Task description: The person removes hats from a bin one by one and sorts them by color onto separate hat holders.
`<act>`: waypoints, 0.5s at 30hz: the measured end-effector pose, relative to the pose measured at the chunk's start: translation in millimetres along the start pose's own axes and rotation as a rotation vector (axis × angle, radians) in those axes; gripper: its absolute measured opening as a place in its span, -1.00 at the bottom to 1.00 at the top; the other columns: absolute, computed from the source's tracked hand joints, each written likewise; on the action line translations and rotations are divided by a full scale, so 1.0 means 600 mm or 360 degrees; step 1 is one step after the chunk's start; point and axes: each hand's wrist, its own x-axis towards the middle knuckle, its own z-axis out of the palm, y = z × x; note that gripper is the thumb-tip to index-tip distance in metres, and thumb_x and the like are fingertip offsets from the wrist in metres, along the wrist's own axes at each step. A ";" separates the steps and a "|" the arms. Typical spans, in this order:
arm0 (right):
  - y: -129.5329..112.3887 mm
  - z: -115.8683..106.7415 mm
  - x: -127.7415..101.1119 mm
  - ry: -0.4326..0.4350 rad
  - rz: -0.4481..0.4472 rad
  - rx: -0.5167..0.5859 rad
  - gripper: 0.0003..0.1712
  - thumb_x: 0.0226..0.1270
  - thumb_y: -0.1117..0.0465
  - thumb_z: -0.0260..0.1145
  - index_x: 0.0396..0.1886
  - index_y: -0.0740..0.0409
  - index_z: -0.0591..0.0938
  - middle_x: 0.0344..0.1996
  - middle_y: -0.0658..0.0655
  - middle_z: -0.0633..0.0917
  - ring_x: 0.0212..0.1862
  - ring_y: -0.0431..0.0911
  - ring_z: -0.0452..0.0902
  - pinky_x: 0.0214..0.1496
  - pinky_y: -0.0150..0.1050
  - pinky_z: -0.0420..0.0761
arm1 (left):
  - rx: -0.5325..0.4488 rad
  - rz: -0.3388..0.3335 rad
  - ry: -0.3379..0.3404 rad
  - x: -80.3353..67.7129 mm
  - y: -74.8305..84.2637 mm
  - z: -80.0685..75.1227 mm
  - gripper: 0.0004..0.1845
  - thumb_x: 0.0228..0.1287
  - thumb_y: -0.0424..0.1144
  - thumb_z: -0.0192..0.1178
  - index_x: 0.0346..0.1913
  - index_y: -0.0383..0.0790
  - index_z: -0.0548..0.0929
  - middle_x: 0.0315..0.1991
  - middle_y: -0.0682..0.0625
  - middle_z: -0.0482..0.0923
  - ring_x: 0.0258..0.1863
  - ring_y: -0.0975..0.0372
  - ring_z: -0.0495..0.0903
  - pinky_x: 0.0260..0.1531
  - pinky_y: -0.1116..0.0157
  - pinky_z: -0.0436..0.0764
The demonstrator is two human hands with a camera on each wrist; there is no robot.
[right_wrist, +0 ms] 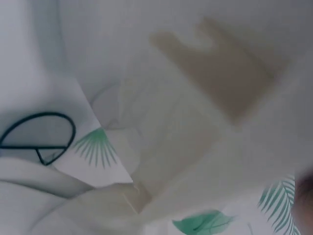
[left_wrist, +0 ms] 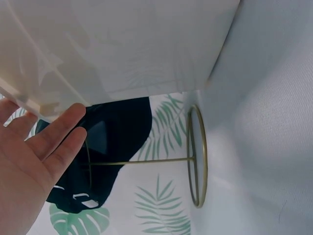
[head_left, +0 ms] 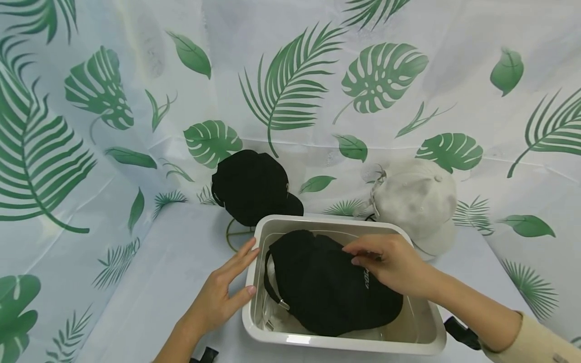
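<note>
A black cap (head_left: 317,292) with white lettering lies in a white plastic bin (head_left: 317,345), its strap and metal buckle toward the left. My right hand (head_left: 390,264) reaches over the bin's right side and pinches the top of this cap between thumb and fingertips. Under the cap, something pale with a small buckle shows in part. My left hand (head_left: 215,297) rests against the bin's left rim with fingers extended. In the left wrist view, the fingers (left_wrist: 63,127) lie along the bin's pale outer wall (left_wrist: 137,49).
Behind the bin, another black cap (head_left: 251,186) sits on a gold wire stand (head_left: 230,237). A pale grey cap (head_left: 415,201) stands at the back right. Leaf-patterned cloth (head_left: 290,40) covers the walls. Small black objects (head_left: 462,333) lie near the front edge.
</note>
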 end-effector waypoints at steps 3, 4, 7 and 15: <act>-0.001 -0.009 0.003 0.0014 -0.0027 -0.0018 -0.46 -0.10 0.67 0.55 -0.13 0.11 0.80 -0.25 -0.06 0.81 -0.30 -0.28 0.69 -0.23 -0.54 0.60 | -0.0008 0.0002 0.0002 0.000 -0.001 0.000 -0.26 0.34 -0.27 0.25 0.59 -0.15 0.37 0.66 0.00 0.13 0.57 0.03 0.27 0.47 0.06 0.35; -0.002 -0.012 0.004 0.0020 -0.0035 -0.0017 -0.45 -0.12 0.68 0.56 -0.13 0.12 0.80 -0.24 -0.05 0.82 -0.29 -0.27 0.70 -0.23 -0.54 0.61 | -0.0011 0.0004 0.0002 0.001 -0.002 0.000 -0.26 0.34 -0.27 0.25 0.59 -0.15 0.37 0.66 0.00 0.13 0.57 0.03 0.27 0.47 0.06 0.35; -0.004 -0.021 0.006 0.0025 -0.0053 0.0002 -0.44 -0.13 0.69 0.55 -0.12 0.14 0.80 -0.23 -0.01 0.82 -0.27 -0.25 0.71 -0.22 -0.54 0.62 | -0.0013 0.0002 0.0003 0.001 -0.002 0.001 -0.26 0.33 -0.27 0.25 0.58 -0.16 0.37 0.66 0.00 0.13 0.57 0.03 0.27 0.46 0.01 0.37; -0.014 -0.042 0.013 0.0048 -0.0041 0.0050 -0.39 -0.15 0.73 0.53 -0.08 0.17 0.78 -0.24 0.02 0.81 -0.30 -0.24 0.71 -0.26 -0.51 0.65 | 0.0007 0.0002 0.0019 0.000 -0.004 0.003 -0.27 0.31 -0.26 0.24 0.57 -0.17 0.39 0.65 -0.01 0.15 0.56 0.02 0.28 0.42 -0.07 0.40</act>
